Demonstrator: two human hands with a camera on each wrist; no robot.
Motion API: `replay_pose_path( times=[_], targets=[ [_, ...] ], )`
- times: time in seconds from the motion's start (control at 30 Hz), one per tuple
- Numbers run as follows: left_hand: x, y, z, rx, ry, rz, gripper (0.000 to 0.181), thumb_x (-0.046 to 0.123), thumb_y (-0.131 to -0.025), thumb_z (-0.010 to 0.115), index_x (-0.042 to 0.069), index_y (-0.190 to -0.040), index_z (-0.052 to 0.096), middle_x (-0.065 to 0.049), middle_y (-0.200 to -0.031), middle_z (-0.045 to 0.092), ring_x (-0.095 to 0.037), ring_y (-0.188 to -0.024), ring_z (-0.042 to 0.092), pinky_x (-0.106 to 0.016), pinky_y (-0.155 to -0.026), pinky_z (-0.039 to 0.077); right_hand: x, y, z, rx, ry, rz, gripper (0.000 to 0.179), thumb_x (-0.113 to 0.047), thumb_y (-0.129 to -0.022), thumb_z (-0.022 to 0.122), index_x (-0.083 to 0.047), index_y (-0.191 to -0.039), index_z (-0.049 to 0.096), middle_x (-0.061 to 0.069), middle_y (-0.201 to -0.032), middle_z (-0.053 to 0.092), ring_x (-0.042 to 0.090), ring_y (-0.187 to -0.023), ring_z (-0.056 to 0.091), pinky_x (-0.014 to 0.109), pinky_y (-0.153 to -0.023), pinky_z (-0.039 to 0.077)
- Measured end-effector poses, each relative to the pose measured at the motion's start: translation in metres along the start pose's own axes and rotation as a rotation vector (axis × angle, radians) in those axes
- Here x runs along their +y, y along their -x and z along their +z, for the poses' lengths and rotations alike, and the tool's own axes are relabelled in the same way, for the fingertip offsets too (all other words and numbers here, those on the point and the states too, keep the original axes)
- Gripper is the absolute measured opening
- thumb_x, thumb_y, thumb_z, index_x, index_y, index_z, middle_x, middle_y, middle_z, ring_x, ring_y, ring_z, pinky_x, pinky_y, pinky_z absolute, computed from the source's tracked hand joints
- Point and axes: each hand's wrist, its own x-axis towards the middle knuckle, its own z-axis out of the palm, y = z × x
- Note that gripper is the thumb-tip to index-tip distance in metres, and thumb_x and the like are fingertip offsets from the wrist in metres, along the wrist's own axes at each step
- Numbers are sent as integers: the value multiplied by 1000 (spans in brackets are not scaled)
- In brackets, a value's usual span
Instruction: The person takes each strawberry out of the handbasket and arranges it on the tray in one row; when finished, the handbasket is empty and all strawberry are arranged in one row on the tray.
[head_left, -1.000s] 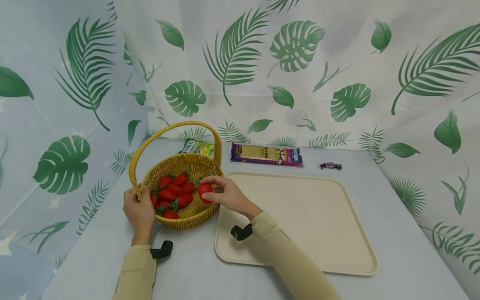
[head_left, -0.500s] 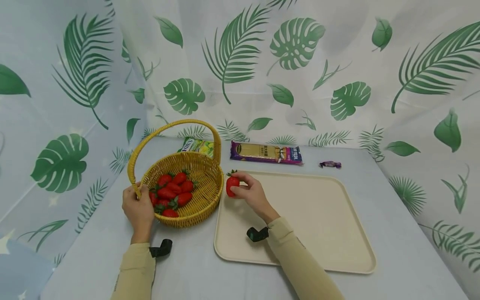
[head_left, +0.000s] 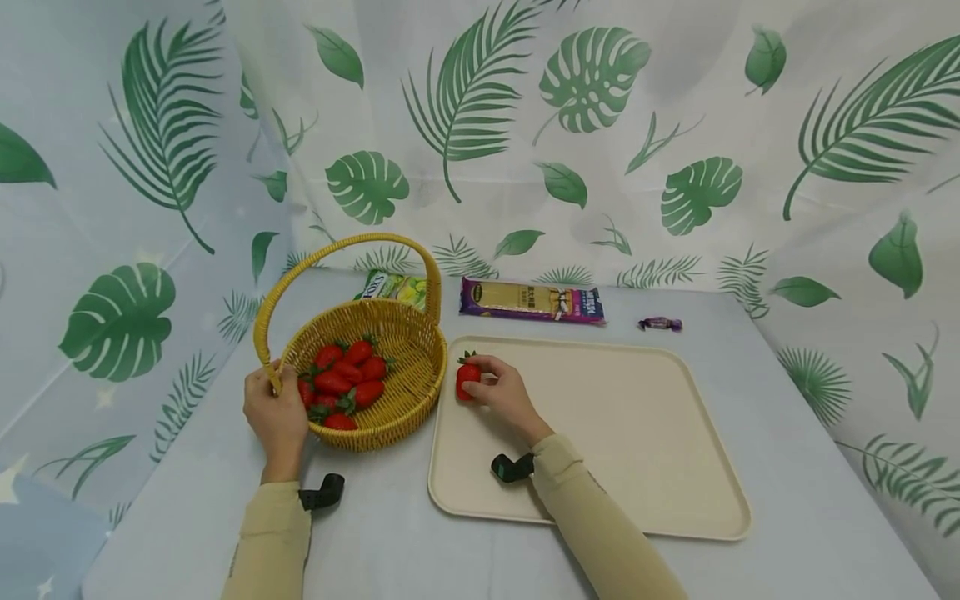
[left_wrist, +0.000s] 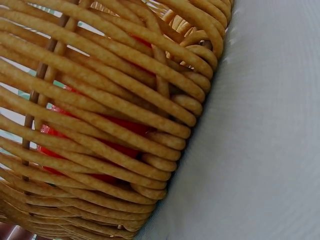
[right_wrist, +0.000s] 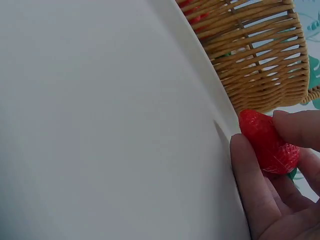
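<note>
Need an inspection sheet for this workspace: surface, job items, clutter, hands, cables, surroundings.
Surface: pale-covered table, with a cream tray on it.
Job items: yellow wicker basket left of the tray, holding a pile of red strawberries; one separate strawberry at the tray's far left corner, contact with the tray unclear.
Clutter: green packet behind the basket; purple-and-gold packet and purple wrapped candy beyond the tray.
Hands: left hand grips the basket near the handle's base; right hand pinches the separate strawberry.
Cables: nothing seen.
Surroundings: white backdrop printed with green leaves.
</note>
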Motion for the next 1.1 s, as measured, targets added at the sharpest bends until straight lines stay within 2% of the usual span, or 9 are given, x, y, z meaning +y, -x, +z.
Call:
replay_pose_path(
  times=[0.07, 0.23, 0.43, 0.53, 0.77, 0.93, 1.1],
  targets=[
    [0, 0, 0, -2, -1, 3, 32, 16, -94, 59, -11, -107, 69, -23, -111, 59, -39, -110, 55, -52, -97, 38, -11, 5, 1, -13, 31, 8, 43, 1, -87, 68, 8, -128, 57, 29, -118, 59, 19, -90, 66, 36, -71, 57],
    [0, 0, 0, -7, -8, 2, 32, 16, -95, 59, -11, -107, 69, -22, -113, 59, -39, -111, 55, -52, -98, 38, -13, 7, 4, -10, 104, 16, 42, -1, -88, 69, 7, -128, 58, 28, -118, 61, 23, -91, 66, 34, -69, 57],
    [3, 1, 0, 0, -1, -8, 30, 15, -95, 59, -11, -107, 69, -22, -112, 59, -38, -112, 56, -51, -98, 40, 15, -8, 8, 13, 81, 16, 41, -2, -87, 70, 5, -127, 61, 26, -115, 64, 29, -91, 68, 38, -69, 58],
    [3, 1, 0, 2, -2, -7, 31, 16, -95, 60, -11, -107, 69, -21, -112, 58, -37, -111, 56, -51, -98, 40, 25, -15, 10, 38, 95, 16, 40, -5, -86, 73, -1, -125, 65, 22, -112, 67, 26, -86, 69, 36, -66, 58],
    [2, 2, 0, 1, -3, -10, 31, 17, -95, 60, -11, -107, 68, -21, -112, 59, -38, -112, 56, -50, -99, 38, 24, -18, 12, 37, 164, 26, 37, -10, -87, 72, -8, -124, 67, 15, -106, 68, 14, -71, 67, 28, -60, 56],
    [2, 1, 1, 4, 4, -9, 30, 15, -94, 60, -11, -106, 68, -21, -112, 59, -37, -113, 56, -51, -99, 39, 24, -17, 12, 42, 158, 19, 38, -10, -86, 73, -10, -124, 68, 13, -109, 68, 13, -74, 67, 29, -61, 56],
    [1, 1, 1, 11, 5, -2, 28, 13, -94, 61, -12, -105, 69, -21, -110, 59, -37, -112, 57, -51, -98, 40, 25, -15, 11, 33, 101, 22, 37, -8, -86, 73, -7, -123, 68, 15, -109, 69, 17, -76, 69, 30, -63, 56]
  ],
)
